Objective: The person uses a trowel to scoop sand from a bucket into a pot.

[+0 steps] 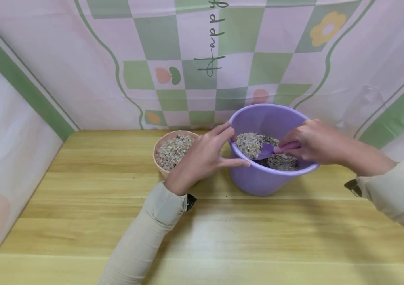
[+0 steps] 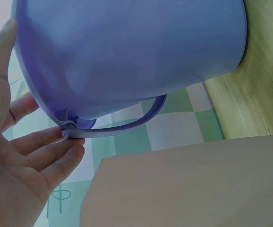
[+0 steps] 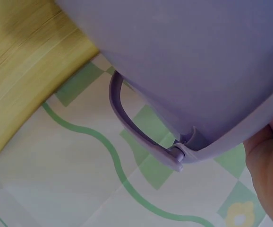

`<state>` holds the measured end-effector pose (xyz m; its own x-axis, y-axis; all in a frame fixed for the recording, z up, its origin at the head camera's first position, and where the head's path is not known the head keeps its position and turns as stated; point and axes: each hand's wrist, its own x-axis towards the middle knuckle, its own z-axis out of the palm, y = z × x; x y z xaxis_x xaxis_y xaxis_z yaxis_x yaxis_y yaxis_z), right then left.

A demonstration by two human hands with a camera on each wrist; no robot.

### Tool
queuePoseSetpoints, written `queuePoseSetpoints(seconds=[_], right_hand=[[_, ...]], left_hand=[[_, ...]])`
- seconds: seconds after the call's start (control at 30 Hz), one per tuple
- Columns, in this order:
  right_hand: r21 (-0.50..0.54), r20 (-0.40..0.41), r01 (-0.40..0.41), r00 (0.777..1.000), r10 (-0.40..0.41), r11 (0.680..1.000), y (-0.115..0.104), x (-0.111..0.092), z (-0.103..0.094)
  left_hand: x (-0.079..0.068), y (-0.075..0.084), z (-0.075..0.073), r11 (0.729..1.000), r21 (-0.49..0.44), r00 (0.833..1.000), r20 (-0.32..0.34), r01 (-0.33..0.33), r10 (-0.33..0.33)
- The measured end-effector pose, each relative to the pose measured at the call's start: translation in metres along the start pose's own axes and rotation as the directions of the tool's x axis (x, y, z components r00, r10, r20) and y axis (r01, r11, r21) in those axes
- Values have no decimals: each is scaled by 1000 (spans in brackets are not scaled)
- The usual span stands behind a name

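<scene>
A purple bucket (image 1: 259, 180) stands upright, with pale and dark gravel (image 1: 250, 143) inside. Over its mouth, my right hand (image 1: 317, 142) grips the pink handle of a small shovel (image 1: 267, 151); the purple blade is at the gravel. My left hand (image 1: 205, 154) rests on the bucket's left rim, thumb spread from the fingers. The left wrist view shows its fingertips (image 2: 72, 153) beside the bucket handle's (image 2: 127, 128) joint. Partly behind my left wrist is a peach bowl (image 1: 160, 169), filled with similar gravel. In the right wrist view, the rim hides the shovel.
Under the bucket and bowl is a wood-grain table (image 1: 80, 206). A patterned cloth (image 1: 202, 39) hangs directly behind them, and cloth walls (image 1: 6, 118) flank the table on both sides. A few dark specks lie on the tabletop near the bucket.
</scene>
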<state>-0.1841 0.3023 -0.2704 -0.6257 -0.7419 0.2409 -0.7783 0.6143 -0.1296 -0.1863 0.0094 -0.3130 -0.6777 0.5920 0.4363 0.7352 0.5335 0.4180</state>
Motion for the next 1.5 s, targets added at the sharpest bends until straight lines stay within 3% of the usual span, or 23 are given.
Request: queuePoseSetpoints(seconds=[0.33, 1.5], right_hand=[[-40, -34, 14, 999, -15, 999, 1, -1, 2], [-16, -184, 73, 980, -75, 997, 5, -2, 6]], left_hand=[[0, 0, 1, 1000, -5, 1000, -2, 1, -1], [-1, -2, 0, 1000, -12, 1000, -13, -13, 13]])
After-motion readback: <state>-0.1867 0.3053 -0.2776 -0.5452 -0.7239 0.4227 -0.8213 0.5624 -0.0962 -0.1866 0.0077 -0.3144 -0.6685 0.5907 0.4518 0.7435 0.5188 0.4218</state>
